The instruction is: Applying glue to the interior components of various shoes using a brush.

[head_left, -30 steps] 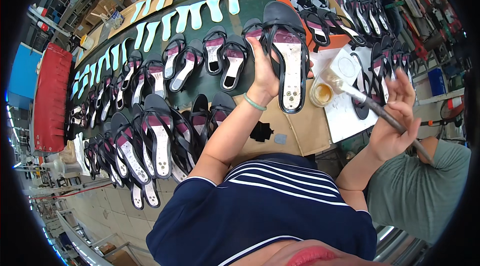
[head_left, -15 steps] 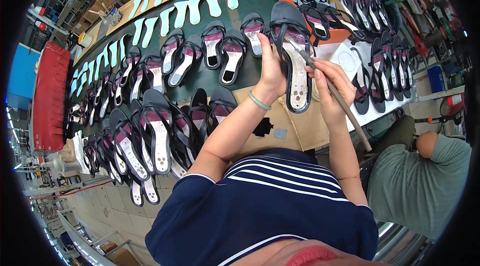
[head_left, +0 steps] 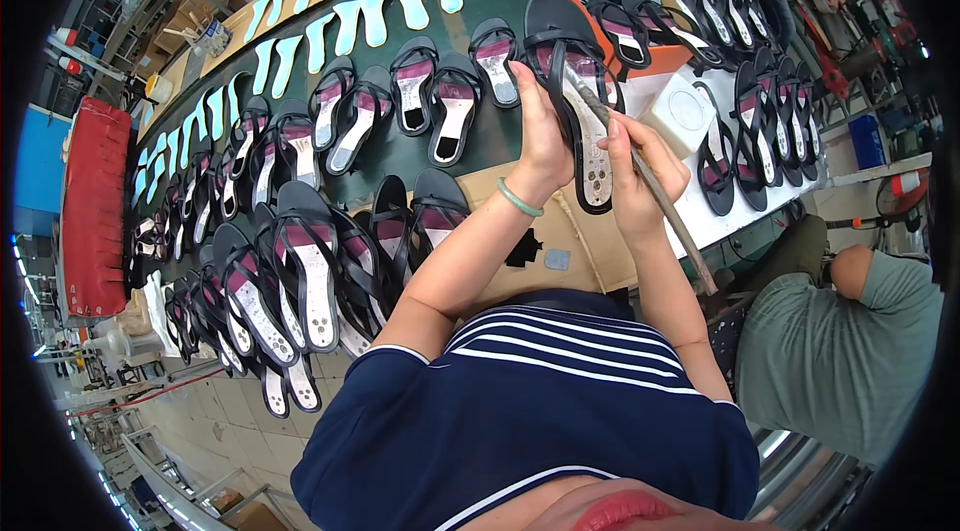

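Observation:
My left hand (head_left: 545, 146) is closed on the side of a black strappy sandal (head_left: 597, 176), which it holds upright with the heel end toward me. The sandal's bare pale insole bed has several small round marks at the heel and purple lining near the straps. My right hand (head_left: 645, 176) grips a long, worn brush (head_left: 655, 191) like a pen. Its tip rests inside the sandal by the straps; the bristles are hard to make out. Under the sandal, a brown board (head_left: 590, 246) carries a small grey patch (head_left: 557, 259) and a black cut piece (head_left: 523, 248).
Rows of similar sandals (head_left: 458, 106) cover the green table (head_left: 480, 1), with pale blue-edged insoles (head_left: 375, 16) behind. An orange box (head_left: 660, 59), a white container (head_left: 683, 116) and more sandals (head_left: 755, 121) stand at right. A seated person (head_left: 835, 361) is close on my right.
The brush and my right hand have shifted slightly left over the sandal. The whole view has moved a little. Both hands keep their holds.

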Demonstrator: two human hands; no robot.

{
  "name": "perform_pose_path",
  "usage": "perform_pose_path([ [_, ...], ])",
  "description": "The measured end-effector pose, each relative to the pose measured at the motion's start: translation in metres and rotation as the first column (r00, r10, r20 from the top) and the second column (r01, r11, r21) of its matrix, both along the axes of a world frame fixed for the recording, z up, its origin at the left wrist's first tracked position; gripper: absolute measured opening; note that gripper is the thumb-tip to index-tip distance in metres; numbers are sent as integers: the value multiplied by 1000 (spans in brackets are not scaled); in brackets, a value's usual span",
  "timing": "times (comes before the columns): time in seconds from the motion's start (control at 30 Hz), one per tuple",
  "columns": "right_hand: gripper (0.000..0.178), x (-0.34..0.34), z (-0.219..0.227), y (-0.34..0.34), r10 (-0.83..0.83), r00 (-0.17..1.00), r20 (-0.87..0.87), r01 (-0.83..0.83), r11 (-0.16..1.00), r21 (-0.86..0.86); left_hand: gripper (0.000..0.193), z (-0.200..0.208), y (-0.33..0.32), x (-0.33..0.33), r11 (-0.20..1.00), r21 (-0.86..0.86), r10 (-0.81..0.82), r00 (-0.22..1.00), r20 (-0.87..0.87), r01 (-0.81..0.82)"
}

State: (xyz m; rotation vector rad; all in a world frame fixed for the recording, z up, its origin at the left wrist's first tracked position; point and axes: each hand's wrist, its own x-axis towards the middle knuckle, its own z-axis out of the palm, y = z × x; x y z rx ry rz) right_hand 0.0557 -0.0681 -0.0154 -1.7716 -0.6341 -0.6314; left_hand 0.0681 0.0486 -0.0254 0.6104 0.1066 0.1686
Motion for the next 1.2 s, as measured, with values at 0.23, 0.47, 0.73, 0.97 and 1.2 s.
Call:
perform_pose_path([
  [0.23, 13, 7, -3, 3, 50, 998, -25, -49, 997, 53, 89, -4, -1, 0, 999, -41, -1, 1000, 28, 3],
  [0.47, 12, 15, -2, -1, 108, 993, -53, -104, 991, 79, 90, -6, 1, 0, 998, -28, -59, 997, 43, 60],
  [0.73, 12, 30, 14, -14, 210, 975, -77, -214, 976, -49, 90, -10, 4, 0, 992, -70, -97, 994, 59, 101],
  [0.97, 12, 43, 44, -22, 323, 938, -128, -338, 933, -126, 101, -5, 3, -1, 988, 8, -155, 988, 17, 154],
  [1.2, 13, 59, 58, -30, 368, 928, -63, -370, 884, -286, 98, -13, 6, 0, 970, 4, -244, 966, 83, 245],
])
